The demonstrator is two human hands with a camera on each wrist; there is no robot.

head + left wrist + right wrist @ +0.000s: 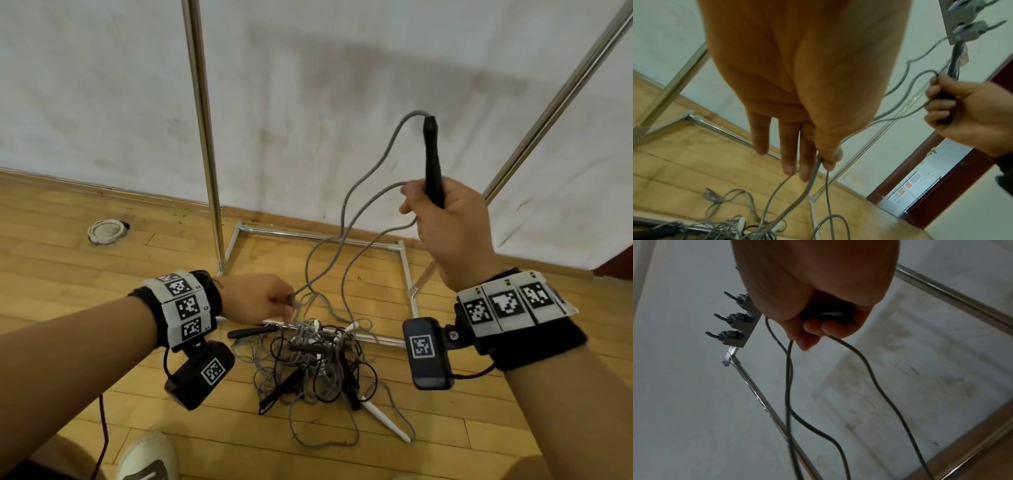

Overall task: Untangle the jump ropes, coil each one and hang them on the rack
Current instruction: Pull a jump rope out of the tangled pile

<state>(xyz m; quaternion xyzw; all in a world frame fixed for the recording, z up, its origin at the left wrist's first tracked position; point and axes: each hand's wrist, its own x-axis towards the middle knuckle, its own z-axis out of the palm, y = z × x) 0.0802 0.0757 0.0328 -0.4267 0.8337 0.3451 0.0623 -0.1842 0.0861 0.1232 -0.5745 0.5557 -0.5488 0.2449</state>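
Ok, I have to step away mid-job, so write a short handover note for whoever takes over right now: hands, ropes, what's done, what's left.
Right hand: grips the black handle of the grey rope, raised, with a loop of that rope gathered in the same fist.
Left hand: pinches the same grey rope low, just above the pile.
Tangled pile: grey and black ropes with black and white handles, on the floor across the rack's base bar.
Rack hooks: bare where visible.
Done: one grey rope partly pulled free.
Left: free its far end, coil it, hang it, then the other ropes.
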